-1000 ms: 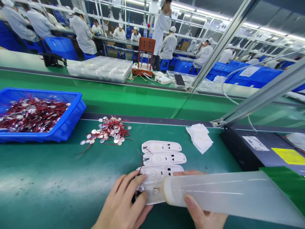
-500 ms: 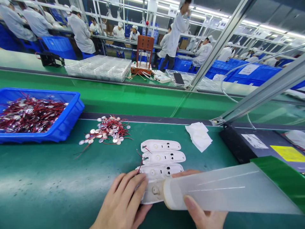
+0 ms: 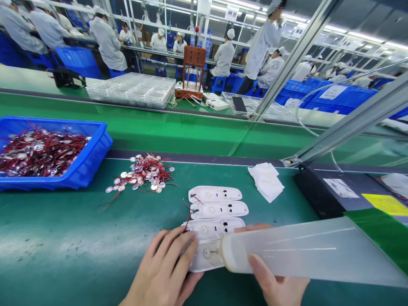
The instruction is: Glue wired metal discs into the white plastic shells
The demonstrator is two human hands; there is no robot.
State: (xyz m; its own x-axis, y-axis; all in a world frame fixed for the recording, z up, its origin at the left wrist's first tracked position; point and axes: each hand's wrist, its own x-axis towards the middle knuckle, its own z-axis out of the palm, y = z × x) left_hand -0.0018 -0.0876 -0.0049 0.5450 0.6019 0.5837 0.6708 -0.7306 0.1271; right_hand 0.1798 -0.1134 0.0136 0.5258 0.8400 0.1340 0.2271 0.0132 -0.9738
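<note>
Several white plastic shells lie side by side on the green mat; the nearest shell (image 3: 205,257) is under my hands. My left hand (image 3: 165,272) lies flat on its left end, fingers stretched out. My right hand (image 3: 274,282) is wrapped round a large translucent syringe-like dispenser (image 3: 302,253), whose tip touches a round spot on the nearest shell. The other shells (image 3: 218,208) sit just beyond, with thin red wires at their left ends.
A pile of small metal discs with red wires (image 3: 143,174) lies on the mat; a blue bin (image 3: 91,159) of the same stands left. White tissue (image 3: 266,180) and a black box (image 3: 331,193) are right. Beyond the green conveyor (image 3: 178,129), clear trays and other workers.
The dispenser has shifted slightly right and its tip stays at the nearest shell. My left hand keeps pressing the shell. A standing person in the background walked to the right.
</note>
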